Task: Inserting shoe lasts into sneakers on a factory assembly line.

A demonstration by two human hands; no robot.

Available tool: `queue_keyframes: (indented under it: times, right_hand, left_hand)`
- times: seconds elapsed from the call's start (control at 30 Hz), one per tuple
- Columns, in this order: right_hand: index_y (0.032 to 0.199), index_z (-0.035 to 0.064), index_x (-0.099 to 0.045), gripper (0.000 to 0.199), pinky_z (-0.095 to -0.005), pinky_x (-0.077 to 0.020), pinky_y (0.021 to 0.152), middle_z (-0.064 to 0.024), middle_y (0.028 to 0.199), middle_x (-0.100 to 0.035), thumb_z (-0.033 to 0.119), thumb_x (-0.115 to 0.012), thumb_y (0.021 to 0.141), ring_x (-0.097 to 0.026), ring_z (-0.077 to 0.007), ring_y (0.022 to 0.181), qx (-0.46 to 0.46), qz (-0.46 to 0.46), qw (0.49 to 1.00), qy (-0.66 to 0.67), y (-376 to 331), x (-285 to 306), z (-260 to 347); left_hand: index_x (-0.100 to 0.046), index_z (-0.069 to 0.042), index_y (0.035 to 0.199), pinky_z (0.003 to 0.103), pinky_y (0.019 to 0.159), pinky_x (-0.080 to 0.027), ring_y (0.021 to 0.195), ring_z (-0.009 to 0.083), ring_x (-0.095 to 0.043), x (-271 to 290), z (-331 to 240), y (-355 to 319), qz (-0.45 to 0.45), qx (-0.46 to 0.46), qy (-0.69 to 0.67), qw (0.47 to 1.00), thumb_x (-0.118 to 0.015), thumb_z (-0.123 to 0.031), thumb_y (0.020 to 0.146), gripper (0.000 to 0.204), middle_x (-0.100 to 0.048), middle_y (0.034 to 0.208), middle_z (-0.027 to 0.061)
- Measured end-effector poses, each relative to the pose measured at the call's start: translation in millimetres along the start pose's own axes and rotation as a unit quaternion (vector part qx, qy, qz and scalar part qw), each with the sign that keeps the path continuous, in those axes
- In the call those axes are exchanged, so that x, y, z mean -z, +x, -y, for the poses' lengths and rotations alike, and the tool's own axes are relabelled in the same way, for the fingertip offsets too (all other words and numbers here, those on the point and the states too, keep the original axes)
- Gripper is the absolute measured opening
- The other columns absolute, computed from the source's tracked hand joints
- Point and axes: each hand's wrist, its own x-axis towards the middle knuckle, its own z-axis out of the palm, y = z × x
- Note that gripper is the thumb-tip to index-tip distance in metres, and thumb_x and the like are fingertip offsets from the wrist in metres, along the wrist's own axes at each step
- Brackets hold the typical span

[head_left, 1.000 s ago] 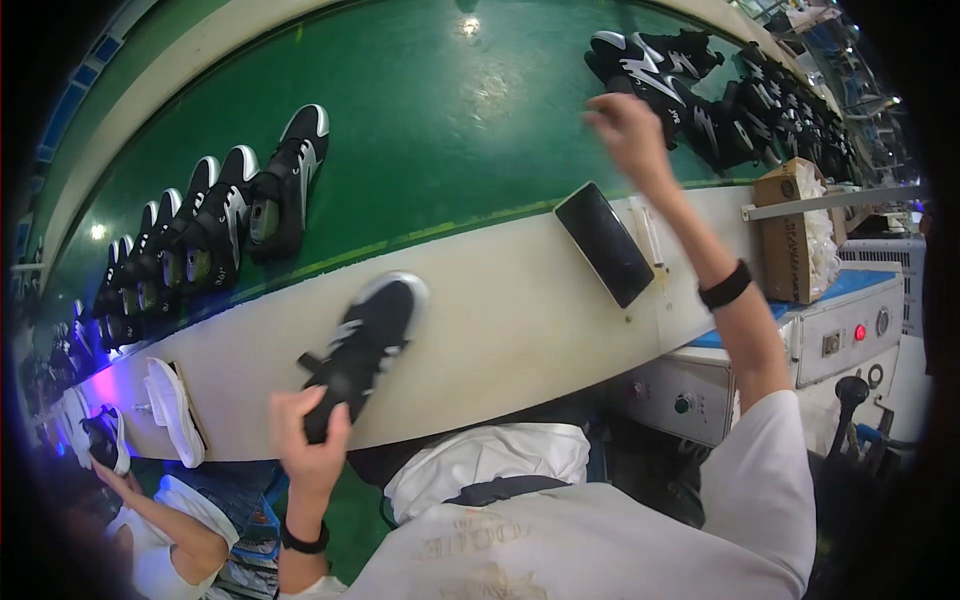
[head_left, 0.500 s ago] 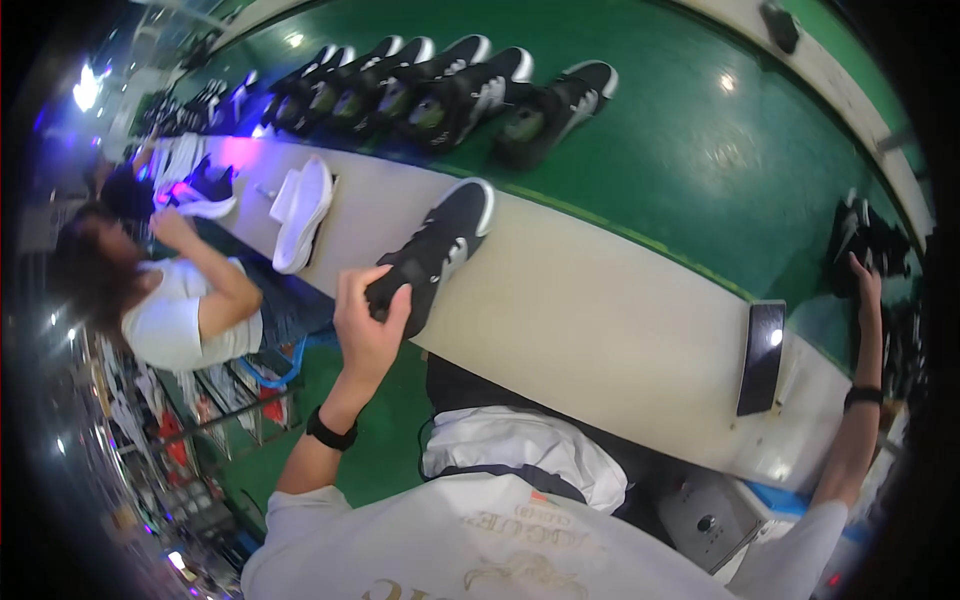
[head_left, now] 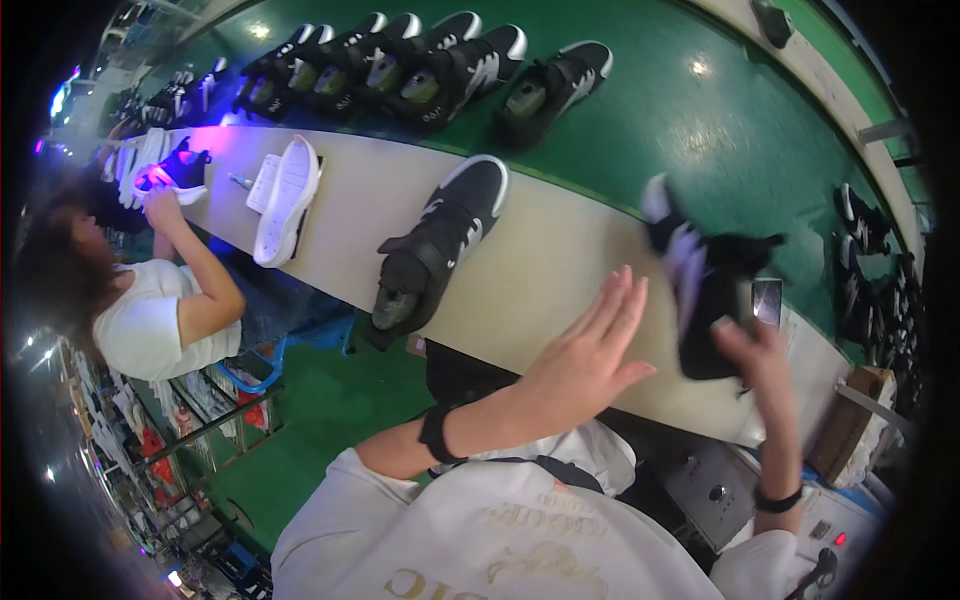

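A black shoe with a white toe tip and a loose strap is up over the right part of the pale table, smeared by motion. My right hand grips it at the heel end. My left hand is open, its fingers stretched toward that shoe but apart from it. Another black shoe, with white stripes and a white toe edge, stands by itself on the table to the left, its opening toward me. Neither hand touches it.
Several black shoes stand in a row on the green surface beyond the table; more lie at far right. White soles rest to the left. A co-worker sits there, handling a shoe under purple light. A dark phone lies behind my right hand.
My left hand has let go of the standing shoe and moved right. My right hand has come back from the far-right shoes, bringing a black shoe over the table.
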Motion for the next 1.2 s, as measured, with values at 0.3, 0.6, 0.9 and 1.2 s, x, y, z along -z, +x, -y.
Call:
queue_keyframes:
  times: [0.3,0.6,0.9,1.2]
  right_hand:
    - [0.129,-0.0077,-0.049,0.058,-0.0415,-0.0498,0.095,-0.0254,0.124,-0.061,0.014,-0.075,0.082,-0.061,-0.0375,0.116,0.049,0.09,0.995,-0.004,-65,-86,-53]
    - [0.132,-0.0047,-0.05,0.062,-0.0491,-0.0389,0.106,-0.0212,0.138,-0.048,0.009,-0.073,0.076,-0.048,-0.0417,0.126,0.481,-0.004,0.876,-0.042,-16,-95,-45]
    - [0.101,-0.0043,-0.069,0.028,-0.0415,-0.0487,0.09,-0.0198,0.113,-0.063,0.018,-0.054,0.093,-0.061,-0.0342,0.1,0.434,0.033,0.892,0.119,-9,-102,-25]
    - [0.096,-0.0018,-0.068,0.031,-0.0348,-0.0495,0.079,-0.0152,0.096,-0.066,0.022,-0.047,0.099,-0.063,-0.0272,0.084,0.442,0.044,0.891,0.099,-14,-95,-17]
  left_hand:
    - [-0.065,-0.002,0.119,0.038,0.086,-0.056,0.106,0.0331,-0.067,2,45,-12,0.034,0.088,-0.117,0.989,-0.07,-0.006,0.083,0.037,-0.061,0.128,0.0214]
    - [-0.066,0.006,0.11,0.03,0.093,-0.048,0.106,0.0182,-0.064,16,54,17,0.11,0.301,-0.275,0.907,-0.051,-0.013,0.099,0.027,-0.068,0.114,0.016]
    - [-0.031,0.0,0.145,0.046,0.099,-0.045,0.124,0.0398,-0.051,24,18,-14,0.24,0.165,0.021,0.956,-0.074,-0.027,0.083,0.08,-0.044,0.143,0.0211]
    - [-0.032,-0.005,0.15,0.039,0.11,-0.036,0.134,0.0293,-0.044,19,47,15,0.304,0.167,-0.177,0.921,-0.072,-0.025,0.087,0.078,-0.042,0.149,0.0133]
